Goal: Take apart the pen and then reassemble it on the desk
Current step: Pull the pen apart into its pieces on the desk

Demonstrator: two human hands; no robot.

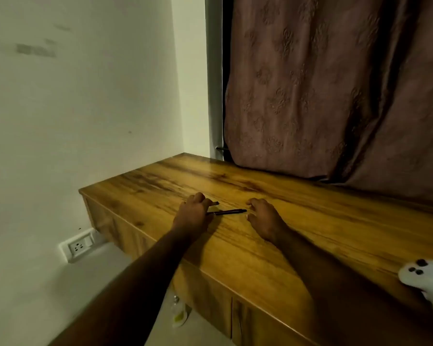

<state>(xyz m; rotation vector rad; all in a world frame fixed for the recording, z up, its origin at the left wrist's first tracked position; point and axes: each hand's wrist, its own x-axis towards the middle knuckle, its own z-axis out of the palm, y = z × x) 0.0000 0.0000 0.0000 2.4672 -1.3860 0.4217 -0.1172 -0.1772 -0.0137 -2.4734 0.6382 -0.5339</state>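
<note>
Our left hand (pixel 194 211) is curled on the surface (pixel 260 245), fingers closed on a short dark piece (pixel 215 203) that pokes out past the fingertips; we take it for the pen's cap, though it is too small to be sure. The pen (pixel 229 212) lies flat on the wood between our hands, its near end touching or tucked under the left hand, its far tip just short of the right. Our right hand (pixel 261 217) rests loosely open, fingers bent, gripping nothing.

The risks as we judge them: the pen is thin and round, so a nudge from either hand could roll it toward the front edge. Any small inner part freed next could be lost against the dark grain in this dim light.
</note>
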